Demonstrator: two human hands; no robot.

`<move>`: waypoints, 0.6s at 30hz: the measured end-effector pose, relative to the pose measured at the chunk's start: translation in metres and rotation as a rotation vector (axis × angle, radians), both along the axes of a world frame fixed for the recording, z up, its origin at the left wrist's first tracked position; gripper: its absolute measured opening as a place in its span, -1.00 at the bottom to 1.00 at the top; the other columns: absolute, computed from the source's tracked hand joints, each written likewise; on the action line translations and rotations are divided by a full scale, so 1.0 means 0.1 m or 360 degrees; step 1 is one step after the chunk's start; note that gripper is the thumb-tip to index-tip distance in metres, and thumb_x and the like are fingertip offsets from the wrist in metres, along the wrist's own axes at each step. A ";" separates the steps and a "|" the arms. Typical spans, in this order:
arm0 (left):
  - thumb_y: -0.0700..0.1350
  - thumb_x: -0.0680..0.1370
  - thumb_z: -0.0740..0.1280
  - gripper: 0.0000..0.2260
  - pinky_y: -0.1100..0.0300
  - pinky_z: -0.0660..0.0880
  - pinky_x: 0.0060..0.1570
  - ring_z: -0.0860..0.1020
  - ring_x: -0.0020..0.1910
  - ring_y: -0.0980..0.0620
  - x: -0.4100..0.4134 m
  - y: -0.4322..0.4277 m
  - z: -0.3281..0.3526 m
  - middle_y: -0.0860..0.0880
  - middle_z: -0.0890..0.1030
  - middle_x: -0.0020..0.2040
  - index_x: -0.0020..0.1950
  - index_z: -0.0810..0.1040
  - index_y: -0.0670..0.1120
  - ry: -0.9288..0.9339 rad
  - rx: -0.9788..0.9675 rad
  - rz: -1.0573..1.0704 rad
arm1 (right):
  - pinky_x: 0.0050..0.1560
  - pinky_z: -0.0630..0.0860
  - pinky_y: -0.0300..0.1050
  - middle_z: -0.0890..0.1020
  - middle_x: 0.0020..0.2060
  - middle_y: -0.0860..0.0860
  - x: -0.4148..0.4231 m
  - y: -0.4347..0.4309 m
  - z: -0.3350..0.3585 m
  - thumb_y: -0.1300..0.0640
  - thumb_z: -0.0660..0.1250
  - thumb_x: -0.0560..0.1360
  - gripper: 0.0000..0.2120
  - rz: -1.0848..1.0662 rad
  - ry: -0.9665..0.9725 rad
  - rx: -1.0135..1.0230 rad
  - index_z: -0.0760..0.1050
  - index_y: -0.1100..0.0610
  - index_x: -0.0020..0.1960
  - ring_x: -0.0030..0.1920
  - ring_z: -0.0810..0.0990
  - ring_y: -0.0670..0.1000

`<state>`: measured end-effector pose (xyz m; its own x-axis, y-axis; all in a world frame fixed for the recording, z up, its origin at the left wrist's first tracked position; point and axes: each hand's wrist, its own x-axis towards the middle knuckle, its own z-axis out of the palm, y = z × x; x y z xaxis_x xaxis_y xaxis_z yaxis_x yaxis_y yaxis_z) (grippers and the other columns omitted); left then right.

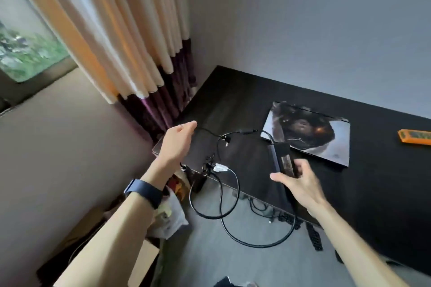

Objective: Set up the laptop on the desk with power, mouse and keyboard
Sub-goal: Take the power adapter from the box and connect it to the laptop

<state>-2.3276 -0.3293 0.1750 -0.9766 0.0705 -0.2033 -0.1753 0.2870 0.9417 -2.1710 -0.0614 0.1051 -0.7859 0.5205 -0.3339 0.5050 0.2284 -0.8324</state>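
The closed laptop [310,134], its lid covered by a picture skin, lies flat on the black desk [373,170]. Its black power adapter [285,157] rests on the desk just in front of the laptop. My right hand [300,184] is at the adapter's near end, fingers spread around it. A thin black cable with a barrel plug [247,132] runs left across the desk to my left hand [179,142], whose fingertips pinch it near the desk's left corner. A thicker cable [233,214] hangs in loops off the desk's front edge.
An orange object [414,137] lies at the desk's right side. A curtain [130,53] hangs left of the desk against the wall. A plastic bag [170,214] and a cardboard box [140,261] sit on the floor below the left corner, and more cables [263,209] lie under the desk.
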 end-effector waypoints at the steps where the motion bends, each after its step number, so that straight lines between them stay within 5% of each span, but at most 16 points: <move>1: 0.09 0.52 0.29 -0.74 0.13 0.14 -0.43 0.19 -0.51 0.07 0.00 0.29 -0.04 0.09 0.24 -0.49 -0.29 0.35 0.02 -0.0034 0.0026 -0.0038 | -0.10 0.42 -0.17 0.61 -0.04 -0.14 0.11 0.26 -0.01 -0.09 0.63 0.24 -0.47 -0.0072 -0.0017 0.0015 0.46 -0.05 0.10 -0.03 0.56 -0.16; 6: 0.10 0.58 0.32 -0.64 0.18 0.13 -0.46 0.19 -0.55 0.05 -0.08 1.42 0.06 0.07 0.26 -0.51 -0.34 0.34 -0.01 -0.0196 -0.0063 -0.0432 | -0.06 0.42 -0.11 0.62 -0.05 -0.14 0.53 1.22 0.03 -0.05 0.65 0.19 -0.44 -0.0341 -0.0057 0.0143 0.48 -0.04 0.10 -0.06 0.57 -0.14; 11: 0.09 0.59 0.32 -0.58 0.13 0.03 -0.44 0.11 -0.51 0.05 -0.29 2.08 0.29 0.04 0.18 -0.46 -0.39 0.25 0.03 -0.0509 -0.0325 -0.1259 | -0.05 0.48 -0.02 0.56 0.01 -0.05 0.67 1.97 0.05 -0.19 0.59 0.11 -0.35 -0.0478 -0.0214 0.0438 0.43 -0.03 0.10 -0.03 0.56 0.02; 18: 0.10 0.60 0.27 -0.55 0.19 0.00 -0.49 0.07 -0.54 0.10 -0.93 2.91 0.33 0.08 0.14 -0.47 -0.41 0.16 0.06 -0.0604 0.0528 -0.0820 | 0.02 0.48 0.00 0.44 0.16 0.06 0.64 2.84 0.12 -0.14 0.55 0.21 -0.28 -0.0603 -0.0581 0.0664 0.35 0.03 0.25 -0.02 0.51 0.13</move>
